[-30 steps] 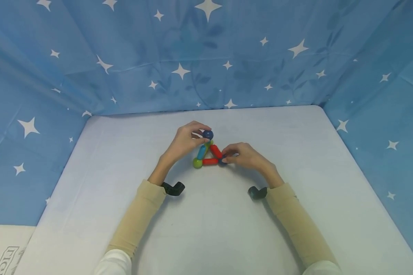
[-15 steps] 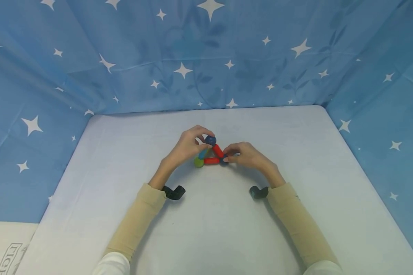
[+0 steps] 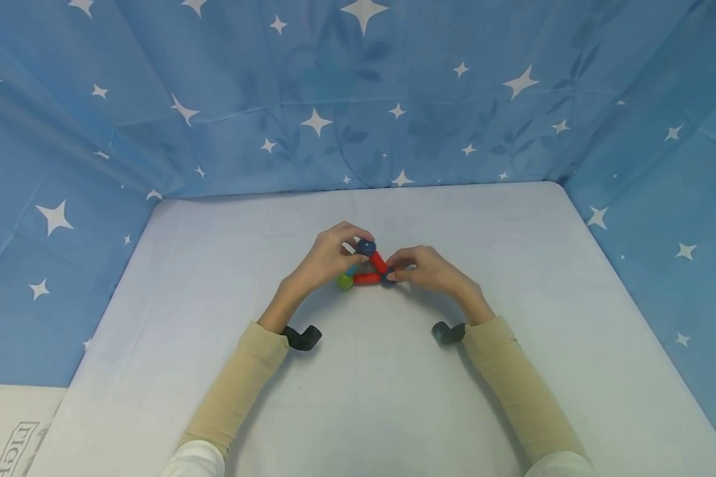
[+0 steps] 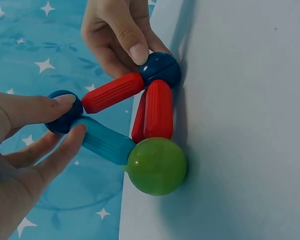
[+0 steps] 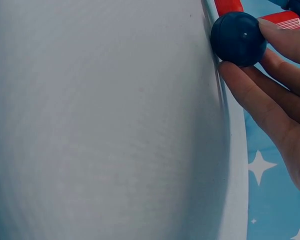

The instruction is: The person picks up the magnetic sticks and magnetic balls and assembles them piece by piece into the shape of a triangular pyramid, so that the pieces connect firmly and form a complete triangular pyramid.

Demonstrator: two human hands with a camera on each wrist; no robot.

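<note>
- While both hands meet at the middle of the white table (image 3: 394, 397), the left hand (image 3: 325, 255) pinches the top ball (image 3: 366, 248), a dark blue one, between thumb and forefinger, the other fingers loosely curled below it
- In the left wrist view that top ball (image 4: 64, 111) sits raised off the table, with a red rod (image 4: 113, 92) and a light blue rod (image 4: 104, 142) both running down from it
- The right hand (image 3: 426, 268) grips the second dark blue ball (image 3: 386, 279) with curled fingertips; in the right wrist view this ball (image 5: 238, 39) rests on the table with a finger above it and others beneath
- The red rod slopes from the top ball down to the ball in the right hand (image 4: 160, 69)
- The light blue rod slopes from the top ball down to a green ball (image 4: 156, 166), which lies on the table, touched by neither hand
- Two more red rods (image 4: 158, 109) lie side by side on the table between the green ball and the right hand's ball, so the pieces form an upright triangle
- The toy stands near the table's middle, between the two hands
- Both forearms wear beige sleeves (image 3: 238, 384), each with a black wrist camera mount (image 3: 302, 336)
- Blue cloth with white stars (image 3: 358, 99) hangs behind and at both sides of the table
</note>
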